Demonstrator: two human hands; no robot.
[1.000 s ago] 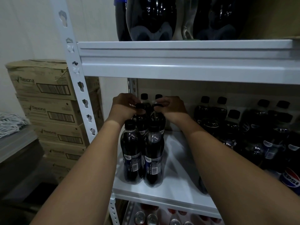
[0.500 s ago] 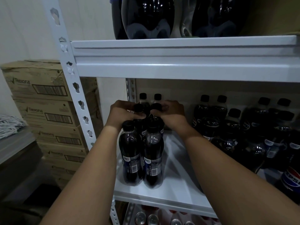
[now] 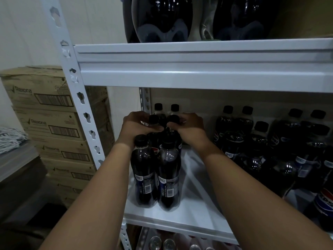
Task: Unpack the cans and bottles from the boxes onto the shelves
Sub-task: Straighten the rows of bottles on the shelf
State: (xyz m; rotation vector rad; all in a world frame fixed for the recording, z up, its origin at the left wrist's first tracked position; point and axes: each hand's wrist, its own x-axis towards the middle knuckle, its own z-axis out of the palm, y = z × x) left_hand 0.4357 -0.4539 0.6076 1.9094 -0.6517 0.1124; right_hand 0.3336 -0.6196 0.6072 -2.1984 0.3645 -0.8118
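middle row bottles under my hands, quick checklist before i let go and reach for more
1. Left hand grips the middle-left bottle by the neck: ok.
2. Right hand grips the middle-right bottle: ok.
3. Both bottles seated flat on the shelf: cannot tell, bases hidden by the front pair.
4. Back pair upright: ok.
5. Front pair upright, caps on: ok.
6. Bare shelf space to the right for more: ok.

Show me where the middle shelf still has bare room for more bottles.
Bare white metal shelf board lies between the small dark cola bottles the hands grip on the left and the larger dark cola bottles on the right, widening toward the front edge. The right side is packed; the back-left corner holds bottles too.
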